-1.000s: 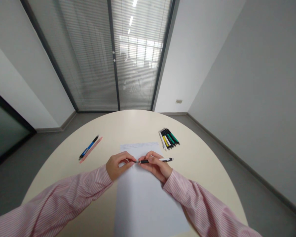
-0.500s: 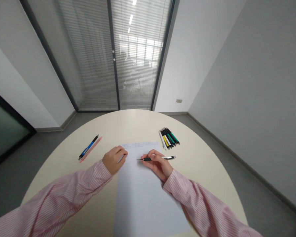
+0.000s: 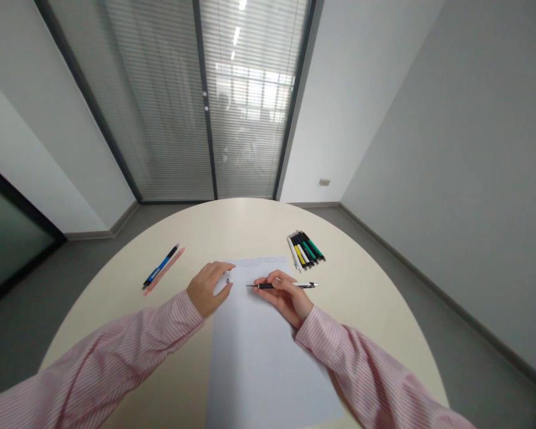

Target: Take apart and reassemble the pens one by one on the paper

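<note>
My right hand (image 3: 288, 296) holds a black and white pen (image 3: 277, 286), its thin tip pointing left over the white paper (image 3: 268, 357). Across from it, my left hand (image 3: 209, 288) is at the paper's left edge, thumb and fingers parted. A tiny dark and light piece (image 3: 227, 280) shows in the gap between them, apart from the fingertips as far as I can tell. Lines of small writing run along the paper's far edge.
Several pens (image 3: 306, 250) lie side by side at the right of the round table (image 3: 241, 223). A blue pen (image 3: 161, 266) and a pink pen (image 3: 165, 271) lie at the left. Beyond stands a glass partition with blinds (image 3: 250, 137).
The fingers of my left hand have spread apart, and the tiny piece between them has come into view. The pen in my right hand has shifted slightly left and up.
</note>
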The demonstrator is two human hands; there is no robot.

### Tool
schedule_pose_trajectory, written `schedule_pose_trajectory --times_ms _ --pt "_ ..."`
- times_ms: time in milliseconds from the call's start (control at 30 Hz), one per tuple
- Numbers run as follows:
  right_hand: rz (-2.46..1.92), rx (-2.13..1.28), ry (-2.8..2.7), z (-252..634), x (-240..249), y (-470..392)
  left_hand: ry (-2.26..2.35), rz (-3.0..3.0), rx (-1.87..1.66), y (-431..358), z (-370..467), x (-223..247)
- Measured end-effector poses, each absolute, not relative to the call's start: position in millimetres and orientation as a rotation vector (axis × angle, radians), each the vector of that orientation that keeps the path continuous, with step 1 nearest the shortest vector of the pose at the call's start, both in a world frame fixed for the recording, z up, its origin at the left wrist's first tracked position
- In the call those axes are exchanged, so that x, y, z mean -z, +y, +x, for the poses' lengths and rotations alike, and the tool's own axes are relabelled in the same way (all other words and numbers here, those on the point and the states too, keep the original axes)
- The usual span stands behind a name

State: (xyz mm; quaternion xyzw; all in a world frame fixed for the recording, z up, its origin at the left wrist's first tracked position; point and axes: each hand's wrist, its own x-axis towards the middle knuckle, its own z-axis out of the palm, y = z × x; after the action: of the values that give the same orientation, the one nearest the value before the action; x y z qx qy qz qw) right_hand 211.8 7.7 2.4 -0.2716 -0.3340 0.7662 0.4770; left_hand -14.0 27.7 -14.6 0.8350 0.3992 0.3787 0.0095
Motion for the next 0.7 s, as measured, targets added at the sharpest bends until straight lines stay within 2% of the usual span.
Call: schedule_pose_trajectory --times_ms 267,700 --pt "-0.595 -1.969 -0.907 210 -2 7 0.839 2.509 -1.294 10 -4 1" --pt "-0.598 -1.858 -0.771 213 2 12 1.065 2.596 -1.448 14 -11 -4"
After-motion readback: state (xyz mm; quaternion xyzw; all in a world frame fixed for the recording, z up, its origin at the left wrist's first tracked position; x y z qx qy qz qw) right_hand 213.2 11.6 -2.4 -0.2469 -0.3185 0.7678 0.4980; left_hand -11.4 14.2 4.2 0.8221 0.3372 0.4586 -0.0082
